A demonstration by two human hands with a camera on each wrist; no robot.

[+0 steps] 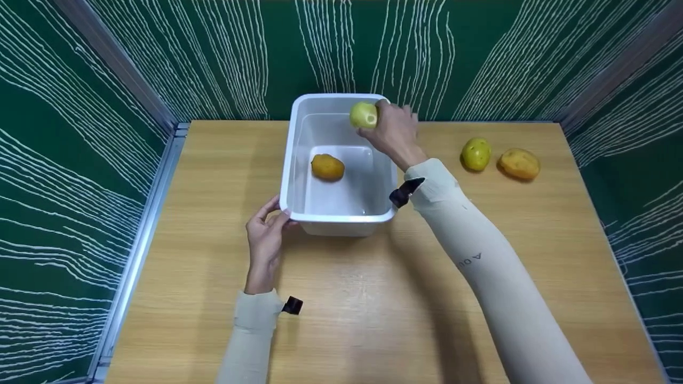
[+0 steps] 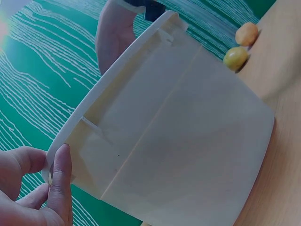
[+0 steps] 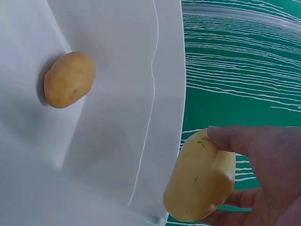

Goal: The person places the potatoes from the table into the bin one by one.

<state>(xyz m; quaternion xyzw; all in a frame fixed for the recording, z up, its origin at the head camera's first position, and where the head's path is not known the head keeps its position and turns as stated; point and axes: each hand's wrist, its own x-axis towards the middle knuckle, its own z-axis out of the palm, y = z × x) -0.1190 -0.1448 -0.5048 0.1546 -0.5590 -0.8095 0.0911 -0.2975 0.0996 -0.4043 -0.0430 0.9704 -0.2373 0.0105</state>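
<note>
A white plastic bin (image 1: 341, 218) stands on the wooden table, and one brownish potato (image 1: 327, 167) lies on its floor. My left hand (image 1: 265, 234) pinches the bin's near left corner at the rim; the left wrist view shows thumb and fingers (image 2: 60, 183) on either side of that rim. Above the bin's far right part, my right hand (image 1: 395, 130) grips a pale yellow-green potato (image 1: 363, 115) between thumb and fingers. The right wrist view shows this held potato (image 3: 201, 179) level with the rim, with small dark spots on its skin.
To the right of the bin, a greenish-yellow potato (image 1: 476, 154) and a browner potato (image 1: 519, 164) lie side by side on the wooden table (image 1: 341, 309). Green walls (image 1: 480, 58) with white wavy lines enclose the table at the back and sides.
</note>
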